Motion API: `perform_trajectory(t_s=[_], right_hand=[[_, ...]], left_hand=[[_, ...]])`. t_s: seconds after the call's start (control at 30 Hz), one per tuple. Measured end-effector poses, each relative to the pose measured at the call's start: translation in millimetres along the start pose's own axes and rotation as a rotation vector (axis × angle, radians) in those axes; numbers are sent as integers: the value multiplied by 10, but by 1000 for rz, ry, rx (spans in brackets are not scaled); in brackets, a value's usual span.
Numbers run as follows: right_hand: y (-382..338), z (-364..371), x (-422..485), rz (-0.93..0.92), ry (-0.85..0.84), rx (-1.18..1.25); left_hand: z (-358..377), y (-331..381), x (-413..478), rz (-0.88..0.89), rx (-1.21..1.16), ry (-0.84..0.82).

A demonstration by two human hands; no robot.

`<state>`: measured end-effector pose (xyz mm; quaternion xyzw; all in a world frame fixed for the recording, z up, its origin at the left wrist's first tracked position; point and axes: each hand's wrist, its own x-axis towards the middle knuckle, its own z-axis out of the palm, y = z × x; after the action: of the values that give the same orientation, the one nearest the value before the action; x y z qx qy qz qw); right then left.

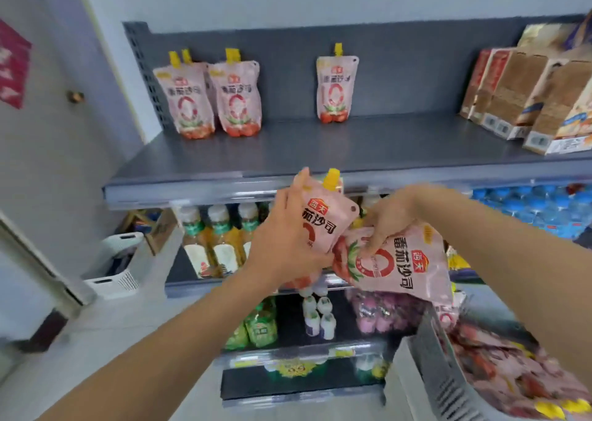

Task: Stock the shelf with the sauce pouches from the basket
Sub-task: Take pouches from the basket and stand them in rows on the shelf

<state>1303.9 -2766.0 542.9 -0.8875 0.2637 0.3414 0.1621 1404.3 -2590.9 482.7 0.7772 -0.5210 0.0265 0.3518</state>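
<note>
The basket [426,366] at lower right holds more pouches. Above it, the left hand [285,244] is closed around an upright pouch [323,219], and the right hand [389,215] grips a tilted one [400,263]. Beyond, pouches [221,100] stand on the shelf [288,151].

basket [448,385] cut off at right edge, blurred pouches [499,375] inside

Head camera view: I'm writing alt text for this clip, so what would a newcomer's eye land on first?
Two hands meet mid-frame, the left hand holding an upright pink pouch, the right hand a second pouch lying sideways. Behind them, the grey shelf carries a few matching pouches standing at its back.
</note>
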Motion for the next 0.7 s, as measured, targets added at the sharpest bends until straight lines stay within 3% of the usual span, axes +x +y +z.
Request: perform_trajectory(t_s=[0.17, 0.33, 0.47, 0.7], right_hand=[[-883, -544, -302, -52, -91, -100], [-1372, -1083, -452, -139, -40, -89], [-1519, -1504, -392, -165, 19, -67], [-1484, -2221, 108, -160, 68, -51]], left_hand=[[-967, -317, 50, -110, -57, 239], [-1599, -655, 420, -190, -105, 462], [-1819, -953, 815, -215, -187, 565], [-1729, -1489, 1537, -270, -101, 608]])
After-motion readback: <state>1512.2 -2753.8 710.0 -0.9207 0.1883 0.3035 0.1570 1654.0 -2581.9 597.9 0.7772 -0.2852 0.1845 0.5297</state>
